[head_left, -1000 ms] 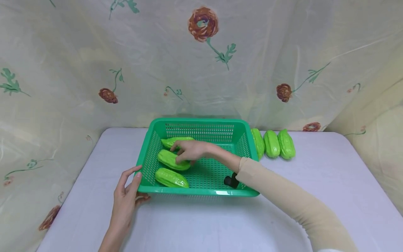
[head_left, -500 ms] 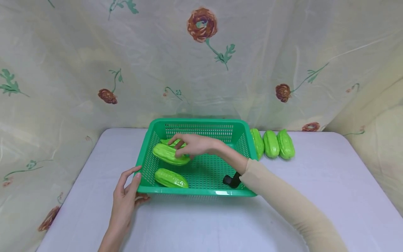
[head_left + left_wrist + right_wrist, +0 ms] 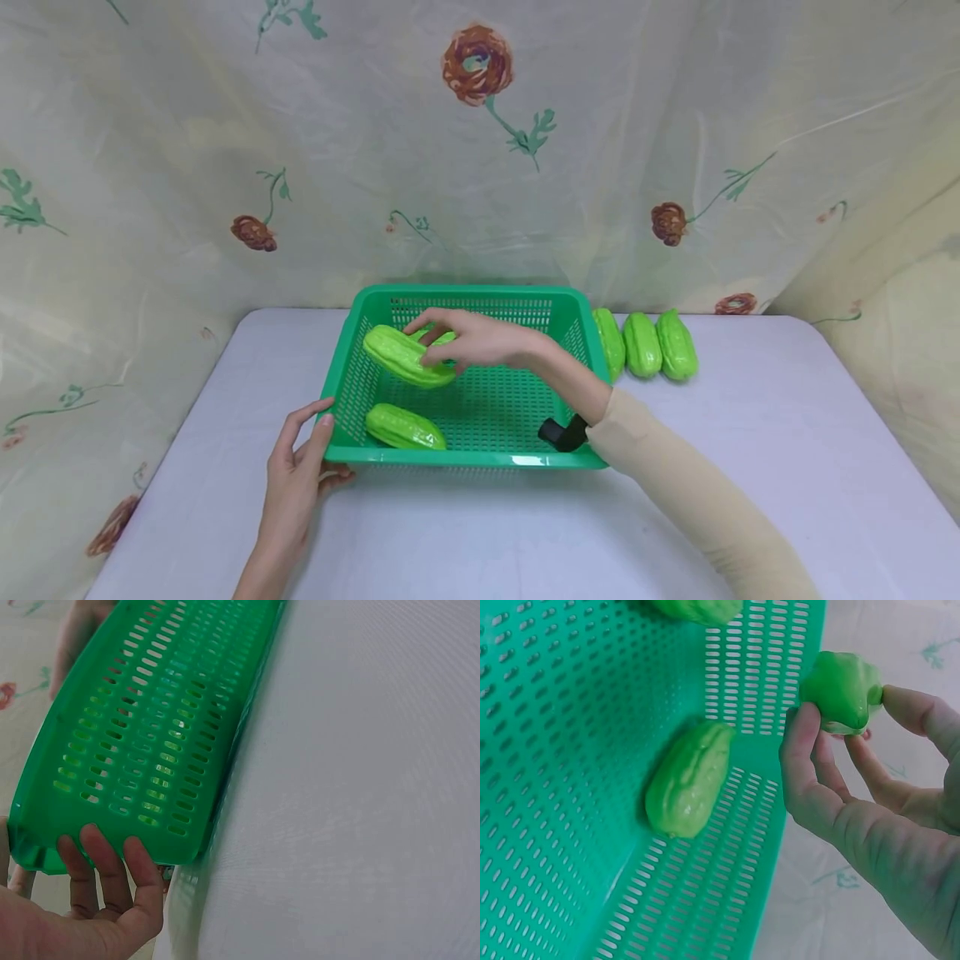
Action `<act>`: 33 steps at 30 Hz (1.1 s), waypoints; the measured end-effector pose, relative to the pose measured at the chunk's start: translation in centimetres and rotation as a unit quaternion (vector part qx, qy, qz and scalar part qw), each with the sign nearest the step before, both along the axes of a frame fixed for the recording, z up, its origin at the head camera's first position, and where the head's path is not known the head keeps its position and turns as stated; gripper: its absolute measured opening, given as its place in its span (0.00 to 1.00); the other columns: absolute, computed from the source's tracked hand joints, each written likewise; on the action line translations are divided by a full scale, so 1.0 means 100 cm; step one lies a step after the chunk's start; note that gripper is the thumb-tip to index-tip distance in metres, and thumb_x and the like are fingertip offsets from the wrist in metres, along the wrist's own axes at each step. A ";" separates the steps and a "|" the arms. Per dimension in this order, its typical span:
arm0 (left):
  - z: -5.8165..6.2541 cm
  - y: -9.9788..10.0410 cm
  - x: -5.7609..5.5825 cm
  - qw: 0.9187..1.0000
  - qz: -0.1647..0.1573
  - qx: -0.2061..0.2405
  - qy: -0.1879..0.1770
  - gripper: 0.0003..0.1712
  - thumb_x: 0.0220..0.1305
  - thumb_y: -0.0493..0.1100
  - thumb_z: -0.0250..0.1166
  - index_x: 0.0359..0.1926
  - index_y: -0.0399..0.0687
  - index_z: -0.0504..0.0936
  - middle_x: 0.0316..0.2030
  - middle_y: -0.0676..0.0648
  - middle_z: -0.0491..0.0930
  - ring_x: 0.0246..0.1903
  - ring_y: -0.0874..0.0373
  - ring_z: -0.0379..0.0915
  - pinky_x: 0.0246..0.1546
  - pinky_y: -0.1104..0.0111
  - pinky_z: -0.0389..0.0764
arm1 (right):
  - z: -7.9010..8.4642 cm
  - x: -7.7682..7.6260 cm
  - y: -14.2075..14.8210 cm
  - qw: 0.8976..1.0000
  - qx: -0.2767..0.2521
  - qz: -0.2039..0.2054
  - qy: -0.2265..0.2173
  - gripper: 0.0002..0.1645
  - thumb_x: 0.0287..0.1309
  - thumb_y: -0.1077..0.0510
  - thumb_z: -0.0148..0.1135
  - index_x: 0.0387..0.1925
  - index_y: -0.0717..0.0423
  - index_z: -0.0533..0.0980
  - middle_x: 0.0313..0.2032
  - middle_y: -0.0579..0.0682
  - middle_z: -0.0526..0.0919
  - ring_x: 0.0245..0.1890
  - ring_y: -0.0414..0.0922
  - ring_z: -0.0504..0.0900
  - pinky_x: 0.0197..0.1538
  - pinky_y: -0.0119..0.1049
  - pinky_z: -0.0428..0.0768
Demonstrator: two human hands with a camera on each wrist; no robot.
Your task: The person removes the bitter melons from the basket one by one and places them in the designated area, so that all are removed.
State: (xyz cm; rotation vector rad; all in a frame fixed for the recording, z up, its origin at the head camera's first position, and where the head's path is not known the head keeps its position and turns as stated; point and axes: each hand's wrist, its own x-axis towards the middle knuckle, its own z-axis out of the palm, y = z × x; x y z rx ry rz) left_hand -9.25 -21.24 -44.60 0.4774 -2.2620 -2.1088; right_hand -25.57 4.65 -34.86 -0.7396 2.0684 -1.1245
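Note:
My right hand [image 3: 480,340] pinches a bright green bitter melon [image 3: 405,357] between thumb and fingers. It hangs tilted over the left part of a green plastic basket [image 3: 480,459], its left end higher. Seen in the right wrist view, the held bitter melon [image 3: 841,690] is end-on and clear of the basket floor. Another bitter melon [image 3: 405,427] lies at the front left inside the basket. One more [image 3: 442,337] lies at the back left, mostly hidden by the hand and the held one. My left hand [image 3: 295,475] grips the basket's front-left corner, fingers against its outer wall [image 3: 127,750].
Several bitter melons [image 3: 642,345] stand side by side on the white table [image 3: 750,433], right of the basket. The basket's right edge partly hides one. A black device [image 3: 562,433] shows at my right wrist. A flowered curtain [image 3: 360,150] hangs behind and along both sides.
My right hand has lifted the middle bitter melon off the basket floor, raising and tilting it toward the back left. The left hand stays on the basket corner.

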 end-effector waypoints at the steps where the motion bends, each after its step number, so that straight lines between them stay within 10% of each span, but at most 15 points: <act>1: 0.000 0.000 0.000 1.000 0.000 0.000 0.000 0.24 0.83 0.63 0.56 0.73 0.69 0.71 0.31 0.59 0.88 0.29 0.60 0.82 0.39 0.65 0.90 | 0.002 0.000 0.002 1.000 -0.003 -0.003 -0.001 0.31 0.76 0.53 0.62 0.76 0.43 0.69 0.74 0.55 0.72 0.72 0.50 0.75 0.59 0.50 0.85; 33: 0.002 0.001 0.001 1.000 0.001 0.000 0.004 0.24 0.83 0.63 0.56 0.73 0.68 0.72 0.30 0.58 0.88 0.28 0.59 0.82 0.39 0.65 0.90 | 0.024 -0.004 0.097 0.991 -0.073 -0.115 -0.011 0.32 0.78 0.52 0.62 0.78 0.42 0.67 0.75 0.53 0.70 0.68 0.52 0.78 0.67 0.50 0.81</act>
